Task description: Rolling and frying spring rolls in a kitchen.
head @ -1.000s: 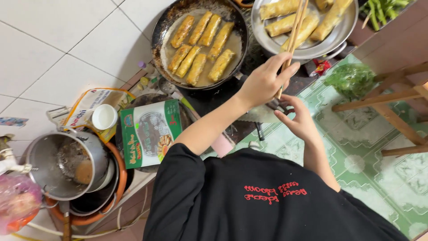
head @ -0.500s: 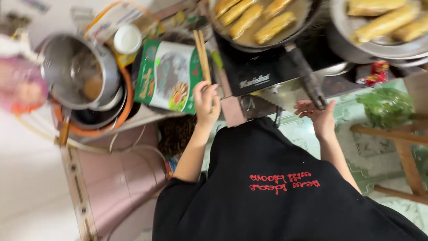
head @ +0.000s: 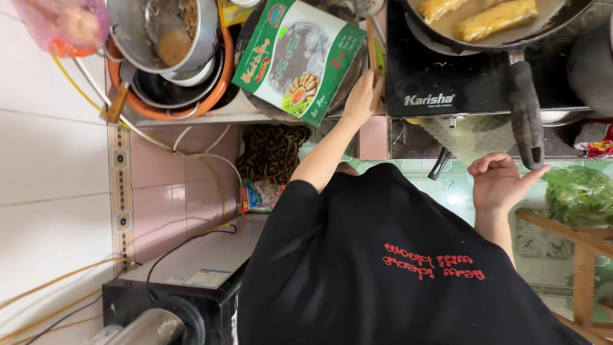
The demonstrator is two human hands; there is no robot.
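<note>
My left hand [head: 361,98] grips a pair of wooden chopsticks [head: 371,39] that point away from me, between a green food package [head: 295,56] and the black cooktop [head: 447,86]. A dark frying pan [head: 447,39] on the cooktop holds golden fried rolls [head: 495,19] in oil. Its black handle [head: 525,110] reaches toward me. My right hand [head: 500,182] hangs just below the handle's end with fingers loosely curled, holding nothing. My black shirt fills the bottom of the view.
A steel pot [head: 167,30] sits in an orange basin [head: 214,96] at the upper left, beside a pink bag [head: 60,24]. A bag of leafy greens [head: 582,193] and a wooden stool [head: 582,265] are at the right. A black appliance [head: 169,310] stands at the lower left.
My left hand carried the chopsticks from over the tray of rolls to the gap left of the cooktop. The view swung left and lower. My right hand stayed low near the pan handle.
</note>
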